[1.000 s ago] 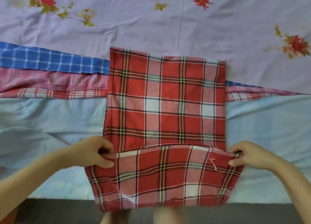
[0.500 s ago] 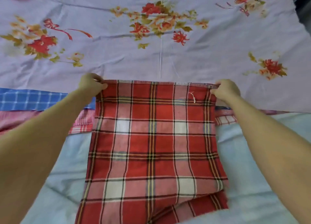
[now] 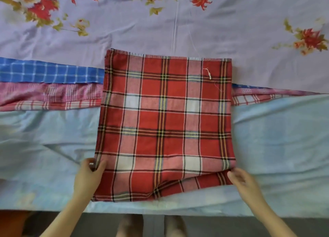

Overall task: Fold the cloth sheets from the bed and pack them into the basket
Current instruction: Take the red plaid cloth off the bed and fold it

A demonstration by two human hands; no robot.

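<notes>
The red plaid cloth point(image 3: 165, 123) lies folded on the bed point(image 3: 277, 147), its far edge square against the lilac flowered sheet point(image 3: 124, 32), its near edge just ahead of both hands; the left hand point(image 3: 89, 174) pinches the near-left corner, thumb on top of the fabric and fingers curled at the side edge; the right hand point(image 3: 242, 179) rests at the near-right corner, fingers loosely bent and touching the rumpled lower layer, though whether it grips is not clear. The cloth runs a little longer away from the person than across, and each hand is equally near its own corner, so the next fold probably carries the near edge away again or one side across to the other. Half a second ago both hands were stretched out at the far edge, laying the fold down; now they are back at the near edge. No basket is in view.
</notes>
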